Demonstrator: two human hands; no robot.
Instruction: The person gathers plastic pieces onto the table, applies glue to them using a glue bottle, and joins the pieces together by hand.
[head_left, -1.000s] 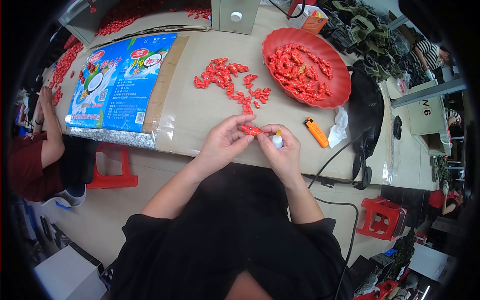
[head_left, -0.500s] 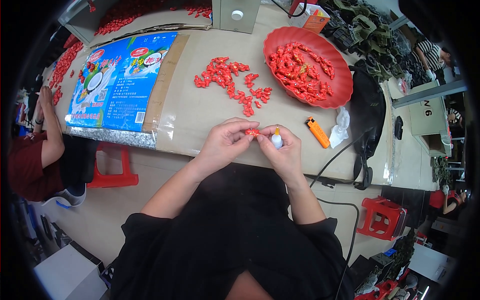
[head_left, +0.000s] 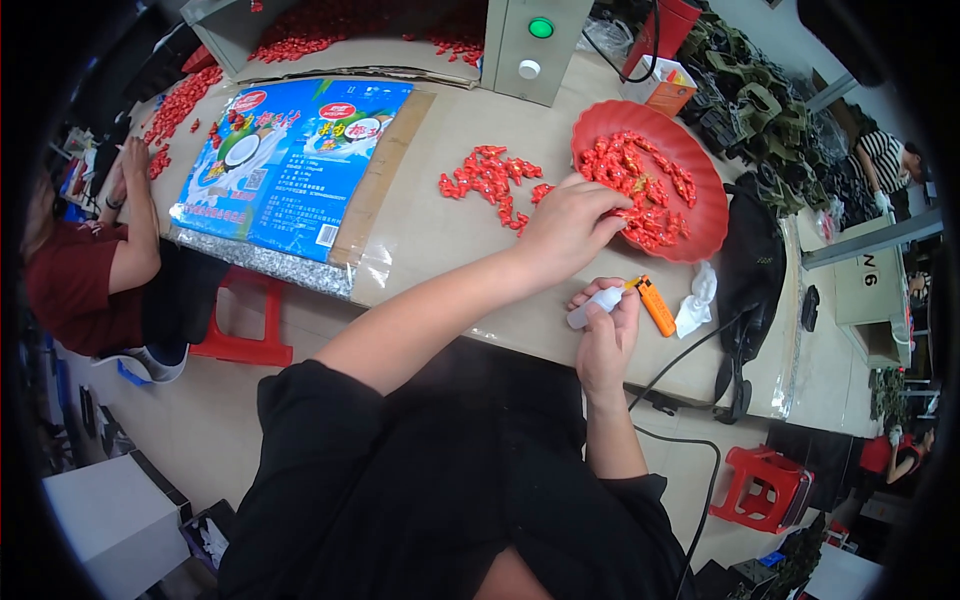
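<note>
My left hand reaches across to the near left rim of a red scalloped bowl. Its thumb and fingers are drawn together at the small glossy red pieces in the bowl; what they grip cannot be made out. My right hand is closed round a small white squeeze bottle with a thin yellow nozzle, tilted up to the right. Beside that nozzle lies an orange lighter. A loose group of similar red pieces lies on the table, left of the bowl.
Right of the lighter are a crumpled white tissue and a black bag with a cable. A blue printed cardboard sheet covers the left of the table. Behind stands a grey metal box. Another person sits at the left.
My left hand has moved from beside my right hand up to the bowl. The small red piece once between my hands no longer shows there. My right hand has lowered, its bottle now tilted.
</note>
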